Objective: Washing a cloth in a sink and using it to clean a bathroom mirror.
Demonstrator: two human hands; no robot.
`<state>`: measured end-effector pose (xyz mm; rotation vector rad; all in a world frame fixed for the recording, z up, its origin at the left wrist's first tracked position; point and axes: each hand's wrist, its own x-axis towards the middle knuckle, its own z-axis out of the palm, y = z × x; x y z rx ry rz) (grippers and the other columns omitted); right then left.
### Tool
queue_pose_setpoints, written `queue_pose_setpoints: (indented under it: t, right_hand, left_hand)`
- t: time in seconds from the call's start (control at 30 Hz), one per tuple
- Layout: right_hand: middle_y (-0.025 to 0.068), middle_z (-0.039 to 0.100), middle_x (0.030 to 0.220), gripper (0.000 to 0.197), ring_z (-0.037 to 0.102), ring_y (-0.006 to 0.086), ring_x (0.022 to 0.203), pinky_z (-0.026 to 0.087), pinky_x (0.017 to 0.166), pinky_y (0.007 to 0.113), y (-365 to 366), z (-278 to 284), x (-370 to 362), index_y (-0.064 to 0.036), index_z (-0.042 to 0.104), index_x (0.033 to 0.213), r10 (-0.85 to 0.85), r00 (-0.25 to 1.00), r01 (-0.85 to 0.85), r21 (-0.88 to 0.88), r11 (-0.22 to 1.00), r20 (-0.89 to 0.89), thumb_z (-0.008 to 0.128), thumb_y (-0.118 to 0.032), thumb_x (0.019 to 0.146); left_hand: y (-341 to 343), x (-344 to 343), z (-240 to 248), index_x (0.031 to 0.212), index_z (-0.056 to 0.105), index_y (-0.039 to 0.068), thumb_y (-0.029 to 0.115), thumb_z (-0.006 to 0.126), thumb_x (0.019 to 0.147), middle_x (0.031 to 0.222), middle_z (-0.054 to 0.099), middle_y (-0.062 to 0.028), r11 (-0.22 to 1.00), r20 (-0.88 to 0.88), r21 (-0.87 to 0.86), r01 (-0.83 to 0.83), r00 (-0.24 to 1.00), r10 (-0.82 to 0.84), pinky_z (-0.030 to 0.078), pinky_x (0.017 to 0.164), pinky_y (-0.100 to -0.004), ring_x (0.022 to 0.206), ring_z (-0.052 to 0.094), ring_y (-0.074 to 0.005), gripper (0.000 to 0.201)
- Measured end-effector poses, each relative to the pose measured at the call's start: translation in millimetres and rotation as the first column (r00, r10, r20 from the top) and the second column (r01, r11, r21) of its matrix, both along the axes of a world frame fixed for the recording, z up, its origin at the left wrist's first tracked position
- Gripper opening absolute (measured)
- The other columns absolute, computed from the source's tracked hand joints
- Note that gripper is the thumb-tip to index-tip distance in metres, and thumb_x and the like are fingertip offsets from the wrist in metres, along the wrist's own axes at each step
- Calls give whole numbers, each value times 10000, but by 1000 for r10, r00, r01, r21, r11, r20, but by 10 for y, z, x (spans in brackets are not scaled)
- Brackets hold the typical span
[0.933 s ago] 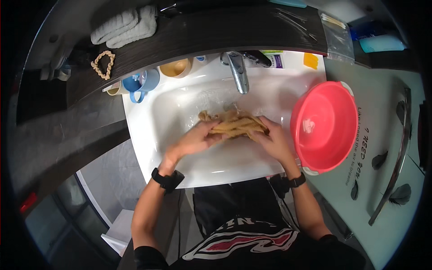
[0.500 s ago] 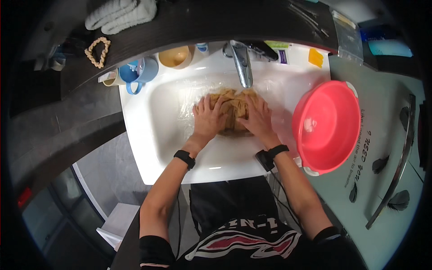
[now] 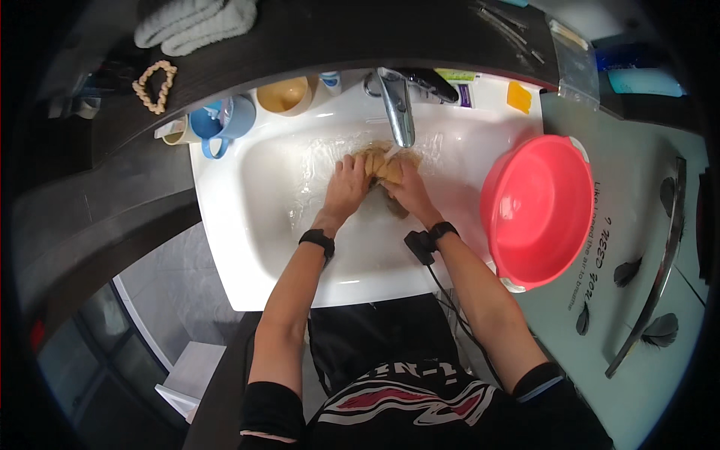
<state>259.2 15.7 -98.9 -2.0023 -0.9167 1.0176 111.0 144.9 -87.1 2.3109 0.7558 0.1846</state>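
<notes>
A wet tan-brown cloth (image 3: 384,166) is bunched up in the white washbasin (image 3: 262,195), below the chrome tap (image 3: 398,112). Water runs from the spout onto it and ripples in the bowl. My left hand (image 3: 346,187) grips the cloth's left side with bent fingers. On the other side, my right hand (image 3: 410,193) is closed round the fabric, and a darker wet end hangs beneath it. Folds hide some of the fingertips. Each wrist carries a black band, the right one with a small black box and a cable.
Right of the bowl stands a pink plastic tub (image 3: 541,236). Along the back rim are a blue mug (image 3: 234,120), a yellowish bowl (image 3: 283,96), a small tube (image 3: 331,82) and an orange piece (image 3: 519,97). A grey towel (image 3: 199,28) lies on the dark shelf (image 3: 322,34).
My hands have drawn closer together and gathered the spread cloth into a tighter bunch under the tap. The cloth covers less of the bowl, and a water stream now shows at the spout.
</notes>
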Motion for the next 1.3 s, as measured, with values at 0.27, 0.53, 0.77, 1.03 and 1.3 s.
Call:
queue_pose_setpoints:
  t: [0.27,0.53,0.77,1.03,1.3]
  right_hand:
    - [33,571,1327,511,549,216,1245,484,1015,406,-234,348,-140,-110,458,1427,-277,277,514,-102,851,-920,629,-310,988]
    - [6,623,1261,454,608,149,1137,512,942,315,134,434,-225,-118,530,1367,-412,159,586,-250,771,-897,566,-406,1019]
    - [15,636,1242,505,624,151,1122,521,920,312,154,373,-271,-111,521,1380,-455,140,628,-276,728,-879,505,-477,1032]
    - [-3,676,1144,506,672,154,972,550,754,303,-157,226,33,-130,554,1323,-431,199,403,-327,855,-880,512,-527,1012]
    - [40,632,1266,546,626,194,1138,517,955,329,-27,685,70,-122,525,1378,-472,326,546,-244,802,-819,554,-512,997]
  left_hand:
    - [-145,165,630,1364,437,47,132,529,1029,1194,572,-67,370,153,-928,-47,858,491,463,953,-330,1089,539,-151,358]
    - [-445,438,462,1306,523,-40,340,741,884,1310,488,-276,875,217,-191,-445,850,480,369,1052,-477,1276,411,-451,607]
    - [-278,528,503,1305,519,-51,320,791,846,1144,634,-245,785,161,-437,-439,821,548,490,944,-428,1058,624,-392,649]
    - [-447,787,494,1116,643,-61,234,776,828,996,671,-227,590,165,-630,-505,656,736,516,838,-426,939,669,-365,433]
    - [-577,834,622,916,549,-46,223,654,893,969,559,-269,706,277,-416,-573,660,698,419,852,-534,957,511,-472,290]
